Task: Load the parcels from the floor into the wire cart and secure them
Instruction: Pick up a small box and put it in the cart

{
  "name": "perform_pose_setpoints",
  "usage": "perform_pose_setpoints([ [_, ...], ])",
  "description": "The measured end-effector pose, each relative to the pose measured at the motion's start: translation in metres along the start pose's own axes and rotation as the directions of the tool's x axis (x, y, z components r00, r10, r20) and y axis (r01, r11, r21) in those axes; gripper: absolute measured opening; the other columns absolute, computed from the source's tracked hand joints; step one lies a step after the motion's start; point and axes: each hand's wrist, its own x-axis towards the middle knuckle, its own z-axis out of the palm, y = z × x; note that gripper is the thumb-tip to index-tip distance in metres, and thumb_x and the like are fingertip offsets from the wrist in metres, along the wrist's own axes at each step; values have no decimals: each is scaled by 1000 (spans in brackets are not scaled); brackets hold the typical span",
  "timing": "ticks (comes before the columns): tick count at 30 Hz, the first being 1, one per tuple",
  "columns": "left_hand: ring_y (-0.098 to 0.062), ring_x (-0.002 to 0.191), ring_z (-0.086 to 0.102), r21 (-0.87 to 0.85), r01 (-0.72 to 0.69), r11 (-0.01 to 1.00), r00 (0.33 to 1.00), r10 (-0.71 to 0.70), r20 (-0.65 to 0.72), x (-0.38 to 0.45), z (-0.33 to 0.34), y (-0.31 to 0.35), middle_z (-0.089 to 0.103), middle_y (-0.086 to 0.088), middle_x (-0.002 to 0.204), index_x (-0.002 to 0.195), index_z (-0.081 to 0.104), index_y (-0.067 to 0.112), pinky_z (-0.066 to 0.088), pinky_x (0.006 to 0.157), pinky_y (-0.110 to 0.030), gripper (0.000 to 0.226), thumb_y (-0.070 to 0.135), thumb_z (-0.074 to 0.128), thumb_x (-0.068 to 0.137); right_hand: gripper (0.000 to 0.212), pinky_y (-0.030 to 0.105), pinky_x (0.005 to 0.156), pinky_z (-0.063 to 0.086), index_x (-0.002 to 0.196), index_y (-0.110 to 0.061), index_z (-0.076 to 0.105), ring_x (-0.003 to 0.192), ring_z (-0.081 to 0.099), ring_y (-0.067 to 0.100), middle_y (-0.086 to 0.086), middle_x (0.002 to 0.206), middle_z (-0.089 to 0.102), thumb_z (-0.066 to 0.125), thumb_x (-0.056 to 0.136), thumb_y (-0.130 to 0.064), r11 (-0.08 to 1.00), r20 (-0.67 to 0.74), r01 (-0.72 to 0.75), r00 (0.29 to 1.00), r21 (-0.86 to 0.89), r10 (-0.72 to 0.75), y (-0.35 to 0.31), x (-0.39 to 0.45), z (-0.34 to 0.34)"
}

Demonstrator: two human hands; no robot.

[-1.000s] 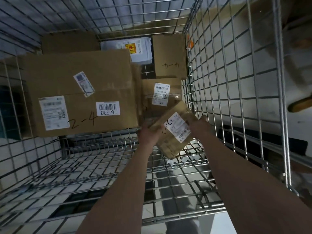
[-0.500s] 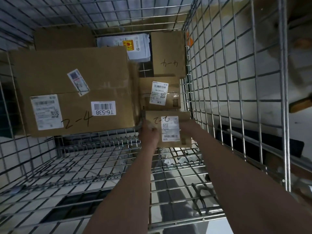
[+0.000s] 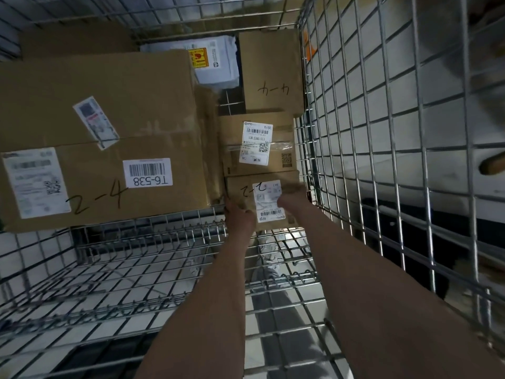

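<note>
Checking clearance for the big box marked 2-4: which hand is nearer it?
Left. The left hand sits just beside the 2-4 box's near corner; the right hand is farther right, on the small parcel.

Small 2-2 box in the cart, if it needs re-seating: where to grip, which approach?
Grip the small 2-2 box by its near edge and top face, coming from the open near side. The big 2-4 carton crowds its left, the wire wall its right, another labelled box its far edge. Left hand and right hand already hold it there.

Beyond your mesh, pale tiled floor (image 3: 382,86), dim light, a dark strip (image 3: 410,222) low at right.
</note>
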Motion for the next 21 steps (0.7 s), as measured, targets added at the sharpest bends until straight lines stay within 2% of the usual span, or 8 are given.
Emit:
perform_pose_setpoints([
  [1,-34,137,41,-8,-8,1000,1000,8,-15,4,1,-1,29,-12,159,159,8,23,46,106,-43,78,1,45,95,52,47,84,60,126,1,48,93,71,29,13,106,69,60,77,-9,1000,1,3,1000,29,-3,8,17,0],
  [4,-35,128,50,-22,1,1000,1000,-1,-31,23,5,-11,40,-13,151,155,21,21,51,101,-49,69,11,46,91,22,52,85,59,94,-8,58,94,71,32,14,102,71,56,73,-11,998,-40,54,998,29,-53,5,16,2],
  [6,-33,122,56,-26,-18,1000,1000,17,-26,38,8,-24,46,-10,145,150,28,24,55,95,-51,69,17,45,84,14,51,86,59,92,-9,60,92,71,31,13,101,72,57,79,-8,998,-40,44,998,42,-43,-4,-1,2],
  [10,-36,113,60,107,28,994,999,-24,-41,59,6,-34,53,-17,138,142,38,11,57,91,-49,60,22,38,82,17,49,89,57,102,-6,65,97,70,29,11,101,72,56,87,-9,999,-17,37,999,-26,-38,-6,-6,3],
  [13,-33,102,64,206,56,977,998,-59,11,2,-19,17,60,-17,127,144,37,6,60,79,-41,59,22,45,88,25,45,91,57,109,-5,63,98,68,28,13,109,70,56,90,-18,993,-53,27,998,-111,-33,-17,-35,0],
  [15,-25,85,67,339,6,941,991,-50,122,-47,-39,50,67,-12,105,126,51,4,57,65,-35,32,19,45,98,43,35,87,55,130,-2,51,105,64,29,15,121,65,60,90,-18,989,-103,24,994,-147,-40,-39,-83,-6],
  [17,-14,70,60,463,-68,884,978,-33,207,-88,-58,71,65,-4,94,120,61,1,49,55,-27,34,25,44,103,57,30,81,47,144,1,35,116,59,32,17,130,57,58,95,-16,969,-124,23,991,-245,-55,-56,-125,-14],
  [21,-20,82,57,535,-210,818,954,52,294,-174,-106,122,64,-9,110,129,58,2,51,76,-34,43,32,38,106,55,40,92,50,142,-12,34,114,59,34,13,128,58,53,91,-21,833,-183,139,944,-535,-275,-89,-222,-25],
])
